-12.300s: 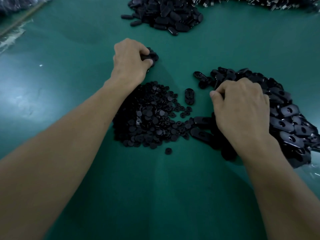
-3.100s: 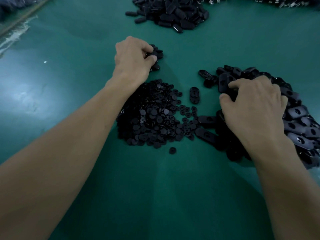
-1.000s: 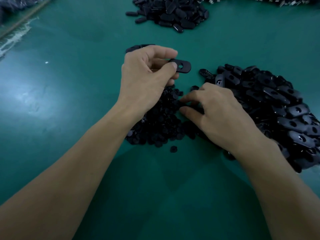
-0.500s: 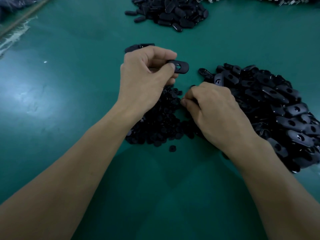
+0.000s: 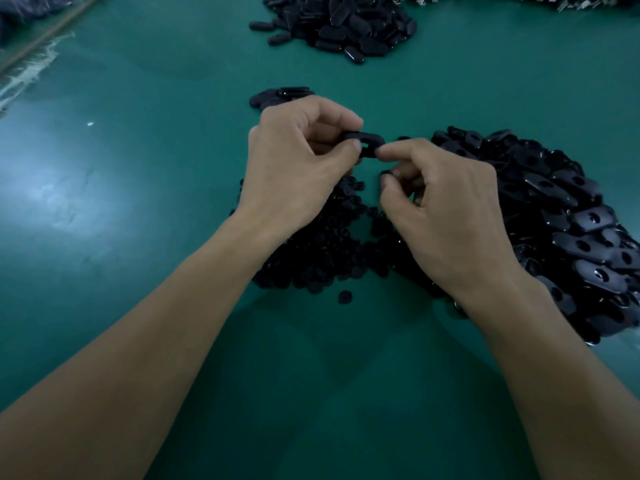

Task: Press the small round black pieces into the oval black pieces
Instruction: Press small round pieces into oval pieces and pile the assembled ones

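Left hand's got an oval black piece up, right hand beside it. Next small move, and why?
Probably bring the small round black piece, seemingly pinched at the thumb tip of the right hand, up to the hole of the oval black plastic piece and press it in. The left hand pinches that oval with its hole showing empty.

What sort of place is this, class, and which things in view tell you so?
Probably a factory assembly bench: a green work mat, with bulk heaps of identical oval black pieces and small round black pieces.
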`<action>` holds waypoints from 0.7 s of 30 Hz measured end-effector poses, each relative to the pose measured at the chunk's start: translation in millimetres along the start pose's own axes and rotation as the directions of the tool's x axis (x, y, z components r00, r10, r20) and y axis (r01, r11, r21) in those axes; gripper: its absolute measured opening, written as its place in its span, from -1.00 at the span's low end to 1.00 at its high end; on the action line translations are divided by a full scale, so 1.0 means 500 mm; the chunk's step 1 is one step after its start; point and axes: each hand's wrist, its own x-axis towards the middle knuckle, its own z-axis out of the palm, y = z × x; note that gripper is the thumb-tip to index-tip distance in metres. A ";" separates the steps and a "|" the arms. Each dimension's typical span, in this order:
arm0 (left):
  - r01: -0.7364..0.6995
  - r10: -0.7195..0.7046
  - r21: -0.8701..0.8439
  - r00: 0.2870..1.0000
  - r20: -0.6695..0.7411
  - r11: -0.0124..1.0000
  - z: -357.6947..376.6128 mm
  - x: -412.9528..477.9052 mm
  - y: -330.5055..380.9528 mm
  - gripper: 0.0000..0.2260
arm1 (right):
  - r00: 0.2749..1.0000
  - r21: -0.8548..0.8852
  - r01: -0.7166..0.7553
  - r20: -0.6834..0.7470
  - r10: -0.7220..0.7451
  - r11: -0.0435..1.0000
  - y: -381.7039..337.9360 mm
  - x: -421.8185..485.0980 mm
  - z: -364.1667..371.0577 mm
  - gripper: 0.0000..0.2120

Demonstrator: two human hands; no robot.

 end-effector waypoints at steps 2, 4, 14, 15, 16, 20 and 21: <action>0.000 0.000 0.008 1.000 0.009 1.000 0.001 0.000 -0.001 -0.84 | 0.999 -0.020 0.033 -0.019 -0.033 0.999 0.000 0.001 -0.001 -0.79; -0.005 0.005 0.021 1.000 0.011 1.000 0.001 0.000 -0.001 -0.84 | 0.998 -0.001 0.048 -0.040 -0.048 0.999 0.000 0.002 -0.002 -0.81; -0.069 0.062 0.085 0.994 0.086 0.994 0.006 -0.006 0.008 -0.77 | 0.994 0.029 0.052 -0.093 -0.049 0.998 0.002 0.003 -0.004 -0.73; -0.075 0.068 0.081 0.994 0.087 0.994 0.006 -0.007 0.010 -0.77 | 0.995 0.055 0.043 -0.094 -0.037 0.998 0.002 0.003 -0.003 -0.73; -0.080 0.073 0.077 0.994 0.087 0.994 0.005 -0.007 0.011 -0.76 | 0.995 0.091 0.026 -0.094 -0.017 0.996 0.003 0.003 -0.002 -0.74; -0.100 0.091 0.085 0.991 0.099 0.991 0.005 -0.007 0.012 -0.77 | 0.991 0.203 -0.032 -0.118 0.057 0.979 0.004 0.006 0.002 -0.83; -0.104 0.095 0.085 0.990 0.104 0.991 0.006 -0.008 0.012 -0.78 | 0.991 0.211 -0.035 -0.117 0.061 0.977 0.004 0.006 0.002 -0.85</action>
